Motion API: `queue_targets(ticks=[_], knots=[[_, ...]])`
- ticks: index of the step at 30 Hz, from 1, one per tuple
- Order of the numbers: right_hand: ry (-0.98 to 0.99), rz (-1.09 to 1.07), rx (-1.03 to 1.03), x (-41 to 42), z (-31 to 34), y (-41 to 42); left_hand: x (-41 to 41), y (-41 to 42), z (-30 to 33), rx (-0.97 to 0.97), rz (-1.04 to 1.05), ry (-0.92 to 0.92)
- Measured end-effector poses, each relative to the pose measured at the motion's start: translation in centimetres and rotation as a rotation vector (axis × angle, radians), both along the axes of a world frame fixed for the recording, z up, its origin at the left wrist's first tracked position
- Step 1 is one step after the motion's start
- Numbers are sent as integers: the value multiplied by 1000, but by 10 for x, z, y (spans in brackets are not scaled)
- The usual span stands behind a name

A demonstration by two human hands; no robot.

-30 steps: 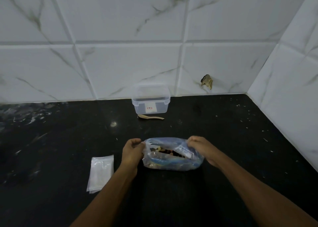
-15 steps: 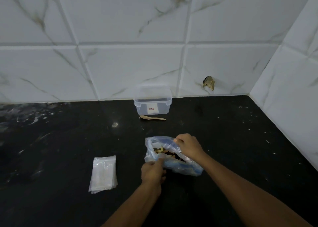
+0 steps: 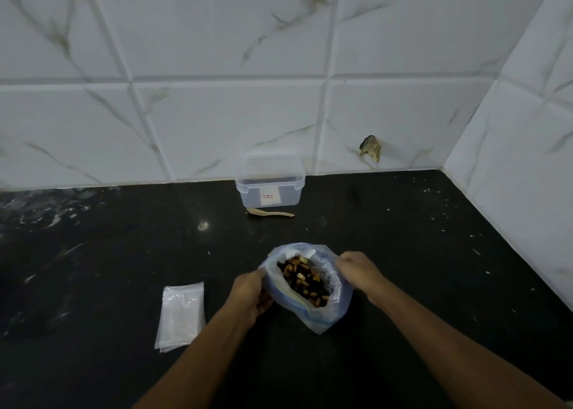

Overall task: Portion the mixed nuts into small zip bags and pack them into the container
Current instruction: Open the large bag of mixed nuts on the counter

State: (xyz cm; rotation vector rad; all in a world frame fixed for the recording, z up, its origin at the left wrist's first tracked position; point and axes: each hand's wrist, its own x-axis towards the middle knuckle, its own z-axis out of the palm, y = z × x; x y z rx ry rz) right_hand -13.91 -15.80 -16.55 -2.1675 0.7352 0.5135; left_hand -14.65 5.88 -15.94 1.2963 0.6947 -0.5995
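Two hands on the big nut bag (image 3: 305,287), which I take as my landmark: it sits on the black counter (image 3: 93,253), mouth pulled wide, mixed nuts (image 3: 305,280) visible inside. My left hand (image 3: 251,294) pinches the bag's left rim, fingers curled on the plastic; my right hand (image 3: 359,273) grips the right rim the same way. Left of the bag, a little nearer me, lies a flat stack of small zip bags (image 3: 181,314), apparently unfilled. Beyond the bag, against the tiled wall (image 3: 217,114), stands the clear container (image 3: 269,181), with a wooden spoon (image 3: 269,212) lying just in front of it. I cannot tell whether the container's lid is on. Progress, as I judge: only the bag is opened. No portion scooped, no small bag filled or sealed, nothing seen packed. Nearly all left.
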Motion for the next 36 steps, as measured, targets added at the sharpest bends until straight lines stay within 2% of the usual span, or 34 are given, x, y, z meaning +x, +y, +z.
queue_targets(ticks=[4,7,9,12,20,23,27,29,31,33,36], knots=[[-312,326,-98,3,1,8,5,-6,-7,151,-65,-168],[-387,494,-162,10,-1,18,8,-17,-7,324,-143,-362],[-459,511,-212,11,-3,23,12,-23,-3,409,-147,-431],[-536,358,-144,13,4,26,19,-23,-1,402,-148,-441],[-360,-191,386,10,14,24,38,-18,5,216,-284,-412],[-298,-261,445,8,12,19,45,-13,3,223,-312,-444],[-236,-68,145,2,-1,4,39,-12,-1,274,-433,-433],[-188,29,14,2,-2,-3,27,-7,-2,460,-532,-443],[-220,124,-86,5,1,-5,9,0,2,695,-626,-473],[-285,256,-129,11,5,-1,-7,5,9,860,-743,-475],[-297,442,-102,17,8,10,-25,6,12,920,-908,-387]])
